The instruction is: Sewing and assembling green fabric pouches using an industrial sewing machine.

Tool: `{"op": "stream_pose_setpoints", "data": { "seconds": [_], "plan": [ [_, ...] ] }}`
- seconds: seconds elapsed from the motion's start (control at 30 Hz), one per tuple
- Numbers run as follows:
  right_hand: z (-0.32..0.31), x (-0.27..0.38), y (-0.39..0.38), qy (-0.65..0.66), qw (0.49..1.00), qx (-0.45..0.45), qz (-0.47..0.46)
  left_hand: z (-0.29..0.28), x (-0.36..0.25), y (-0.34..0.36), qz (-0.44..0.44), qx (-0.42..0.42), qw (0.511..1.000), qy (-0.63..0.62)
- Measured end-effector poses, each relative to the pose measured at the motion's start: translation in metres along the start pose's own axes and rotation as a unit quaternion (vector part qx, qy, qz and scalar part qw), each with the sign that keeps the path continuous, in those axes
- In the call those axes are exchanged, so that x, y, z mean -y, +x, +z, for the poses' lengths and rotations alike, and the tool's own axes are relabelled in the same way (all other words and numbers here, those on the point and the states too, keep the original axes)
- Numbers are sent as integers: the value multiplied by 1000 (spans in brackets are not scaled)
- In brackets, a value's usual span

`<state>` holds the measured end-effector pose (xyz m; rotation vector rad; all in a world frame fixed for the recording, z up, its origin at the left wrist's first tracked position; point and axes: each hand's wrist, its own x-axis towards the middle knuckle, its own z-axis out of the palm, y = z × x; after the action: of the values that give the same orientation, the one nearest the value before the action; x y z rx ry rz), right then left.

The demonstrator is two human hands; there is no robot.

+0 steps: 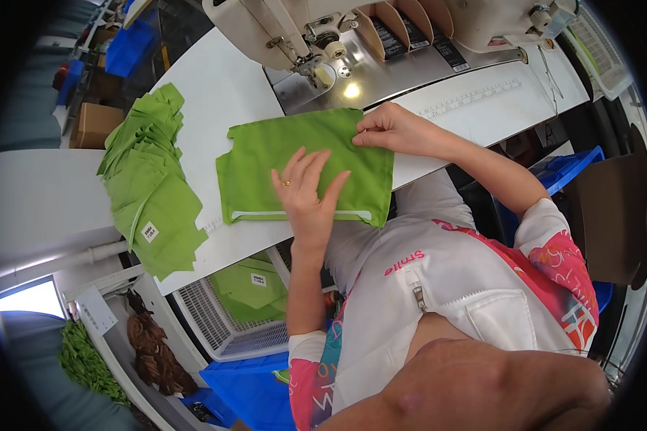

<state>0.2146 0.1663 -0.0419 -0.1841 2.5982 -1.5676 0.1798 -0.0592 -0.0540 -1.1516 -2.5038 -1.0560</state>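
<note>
A green fabric piece (255,169) lies on the white sewing table in front of me, with a notch at its upper left corner and a white strip along its near edge. Over its middle, my left hand (307,185) has its fingers spread and grips nothing. At the cloth's right side, my right hand (389,131) pinches the edge of the green fabric between thumb and fingers. Just beyond the cloth stands a sewing machine (266,32), its presser foot and needle area above a shiny metal plate (352,72).
A stack of green fabric pieces (151,172) sits at the table's left. Below the near edge, a white plastic basket (208,323) holds more green pieces. Brown card holders (402,29) stand behind the metal plate. A ruler strip (474,98) runs along the table at right.
</note>
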Motion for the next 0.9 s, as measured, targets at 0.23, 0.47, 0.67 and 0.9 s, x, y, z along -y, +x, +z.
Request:
{"op": "stream_pose_setpoints", "data": {
  "seconds": [0.23, 0.47, 0.67, 0.9],
  "plan": [
    [36, 3, -13, 375, 923, -65, 51, 25, -33, -8, -54, -133, 986, -83],
    [48, 41, -7, 545, 837, -12, 51, 25, -34, -11, -179, -209, 816, -508],
    [32, 29, -10, 380, 922, -71, -30, 5, -15, -9, -114, -179, 926, -312],
    [70, 41, -5, 316, 917, -185, -157, 5, -31, 3, -163, -227, 791, -543]
  ]
}}
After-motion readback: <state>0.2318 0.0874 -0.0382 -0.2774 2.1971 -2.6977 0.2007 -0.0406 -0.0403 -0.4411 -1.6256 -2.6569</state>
